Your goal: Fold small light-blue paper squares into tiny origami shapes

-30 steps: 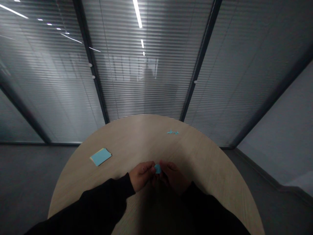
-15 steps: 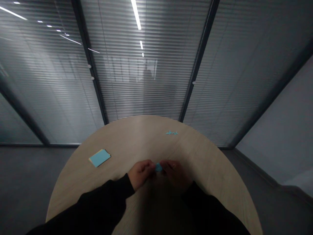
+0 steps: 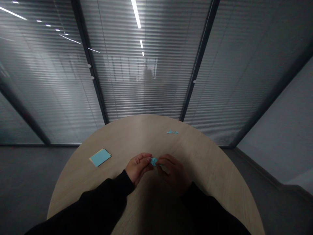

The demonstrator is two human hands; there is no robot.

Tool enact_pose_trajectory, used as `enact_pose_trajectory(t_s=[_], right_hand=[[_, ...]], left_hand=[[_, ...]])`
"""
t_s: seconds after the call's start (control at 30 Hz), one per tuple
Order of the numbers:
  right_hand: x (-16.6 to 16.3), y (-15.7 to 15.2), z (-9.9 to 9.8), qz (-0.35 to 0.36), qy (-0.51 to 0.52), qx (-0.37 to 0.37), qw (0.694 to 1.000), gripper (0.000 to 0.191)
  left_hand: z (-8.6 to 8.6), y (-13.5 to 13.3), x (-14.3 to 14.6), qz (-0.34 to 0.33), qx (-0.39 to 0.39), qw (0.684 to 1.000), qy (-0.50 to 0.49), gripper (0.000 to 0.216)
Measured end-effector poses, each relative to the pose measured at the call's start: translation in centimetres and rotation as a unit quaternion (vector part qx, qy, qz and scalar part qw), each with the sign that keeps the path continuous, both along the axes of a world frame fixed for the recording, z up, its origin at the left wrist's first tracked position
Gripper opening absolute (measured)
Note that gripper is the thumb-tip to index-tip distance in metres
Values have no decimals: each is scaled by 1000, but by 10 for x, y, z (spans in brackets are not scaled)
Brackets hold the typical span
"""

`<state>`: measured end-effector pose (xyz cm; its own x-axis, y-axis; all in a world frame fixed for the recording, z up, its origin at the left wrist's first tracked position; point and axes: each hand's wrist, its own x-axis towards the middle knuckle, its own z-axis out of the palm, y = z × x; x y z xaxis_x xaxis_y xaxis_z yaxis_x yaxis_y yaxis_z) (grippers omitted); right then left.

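A small piece of folded light-blue paper (image 3: 154, 161) is held between my two hands over the near-middle part of the table. My left hand (image 3: 139, 166) pinches its left side between thumb and fingers. On the other side, the fingertips of my right hand (image 3: 174, 171) close on the paper's right edge, with the back of that hand in shadow. The paper looks creased, but its exact folded shape is too small to make out.
The round wooden table (image 3: 132, 133) has a stack of blue and yellow paper sheets (image 3: 100, 158) at the left. Small folded blue paper pieces (image 3: 172, 132) lie near the far edge. Glass panels with blinds (image 3: 144, 94) stand behind the table.
Both hands have shifted slightly up and left with the paper. My left fingers have straightened somewhat, and more of the paper's creased surface shows. The sheets and far pieces have stayed put.
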<state>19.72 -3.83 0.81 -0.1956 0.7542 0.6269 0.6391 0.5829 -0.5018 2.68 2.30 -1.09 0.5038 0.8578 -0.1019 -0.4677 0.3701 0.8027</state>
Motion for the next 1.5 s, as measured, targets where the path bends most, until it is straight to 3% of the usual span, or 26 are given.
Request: enact_pose_trajectory(t_s=[0.5, 1.1, 1.37, 1.5], right_hand=[[-2, 7, -13, -15, 45, 2, 999, 21], [-7, 3, -12, -73, -16, 2, 997, 20], [-10, 3, -12, -153, -30, 47, 987, 14], [-14, 2, -12, -150, -41, 42, 987, 9]], left_hand=[[-2, 1, 1, -15, -40, 999, -5, 25], [-7, 0, 2, -29, -33, 999, -3, 37], [-9, -1, 1, -16, 81, 994, 70, 48], [-4, -4, 0, -11, 149, 984, 98, 45]])
